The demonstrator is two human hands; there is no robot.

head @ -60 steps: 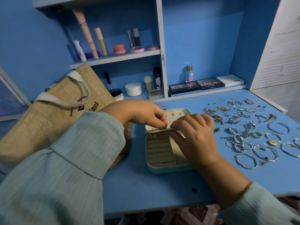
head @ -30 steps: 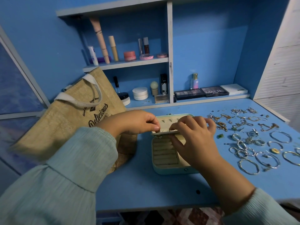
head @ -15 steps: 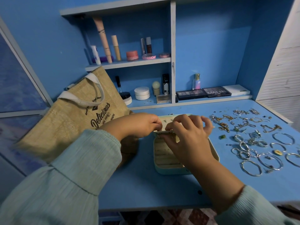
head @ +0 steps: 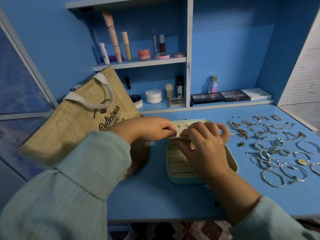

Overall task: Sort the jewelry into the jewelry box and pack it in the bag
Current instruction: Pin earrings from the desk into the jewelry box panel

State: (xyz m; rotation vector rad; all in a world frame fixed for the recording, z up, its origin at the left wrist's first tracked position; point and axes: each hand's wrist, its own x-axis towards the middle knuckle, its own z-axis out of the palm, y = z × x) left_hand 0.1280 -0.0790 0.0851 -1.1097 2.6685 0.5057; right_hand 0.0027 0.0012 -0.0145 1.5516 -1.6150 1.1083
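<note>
Head view shows both hands meeting at the centre of the frame, over the open jewelry box (head: 174, 163). Left hand (head: 152, 129) has its fingers curled and pinches the left end of a thin cream flap (head: 176, 134) that stands across the box. Right hand (head: 204, 146) pinches the same flap from the other side, with the fingertips bent over its edge; something small and metallic seems to hang under the flap, but it is too small to tell what it is.

For this step, I think it is best that the left hand keeps the flap steady while the right hand works the small piece into place, with slow and light pressure, so the box does not slide on the worktop (head: 155, 196).

Most of the loose jewelry (head: 270, 149) lies right of the box, so the sorting looks far from finished. The burlap bag (head: 78, 129) leans at the left of the frame, near the box.
</note>
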